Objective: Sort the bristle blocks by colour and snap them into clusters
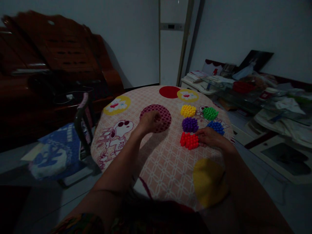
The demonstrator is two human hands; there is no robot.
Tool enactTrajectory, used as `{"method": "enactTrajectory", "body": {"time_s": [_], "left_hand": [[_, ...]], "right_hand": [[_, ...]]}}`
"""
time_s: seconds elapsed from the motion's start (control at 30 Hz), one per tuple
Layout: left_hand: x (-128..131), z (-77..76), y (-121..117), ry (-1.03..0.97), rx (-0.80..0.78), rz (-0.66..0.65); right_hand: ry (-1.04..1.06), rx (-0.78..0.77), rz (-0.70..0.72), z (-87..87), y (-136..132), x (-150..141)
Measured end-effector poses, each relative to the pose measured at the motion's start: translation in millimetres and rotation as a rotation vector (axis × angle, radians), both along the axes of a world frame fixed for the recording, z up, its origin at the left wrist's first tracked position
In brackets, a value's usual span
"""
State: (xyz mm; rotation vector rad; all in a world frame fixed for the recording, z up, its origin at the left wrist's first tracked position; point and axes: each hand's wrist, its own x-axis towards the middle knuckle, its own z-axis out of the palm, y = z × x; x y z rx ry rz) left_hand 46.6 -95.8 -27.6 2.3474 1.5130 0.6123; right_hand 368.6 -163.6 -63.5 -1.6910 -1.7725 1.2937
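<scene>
My left hand [150,122] hovers over or rests on the dark pink dotted circle [165,113] printed on the tablecloth. Its fingers curl inward, and whatever they may hold is too dark to make out. My right hand [209,137] lies at the right edge of a knobby red plastic cluster [189,141], fingers stretched toward it and fingertips touching or very close. Just beyond that hand is a blue cluster [216,127], partly covered by it. A purple cluster [190,124] sits behind the red one. Farther back are a yellow cluster [188,111] and a green cluster [210,113].
The round table wears a pink patterned tablecloth [170,165] with cartoon prints. To the left stand a chair [84,126] with a blue bag [60,149] and a carved wooden bench [65,48]. A cluttered glass-topped cabinet [226,83] runs along the right wall.
</scene>
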Motion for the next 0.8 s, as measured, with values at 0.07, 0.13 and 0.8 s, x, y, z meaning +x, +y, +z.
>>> {"method": "enactTrajectory", "body": {"time_s": [0.07, 0.13, 0.8], "left_hand": [[-28, 4.3, 11, 0.048, 0.033, 0.147], [-48, 2.2, 17, 0.095, -0.009, 0.228], [19, 5.3, -22, -0.019, -0.066, -0.530]], "right_hand": [[0.005, 0.005, 0.004, 0.0, -1, -1], [-0.011, 0.014, 0.011, 1.0, -1, -2], [-0.061, 0.003, 0.010, 6.7, -1, -6]]}}
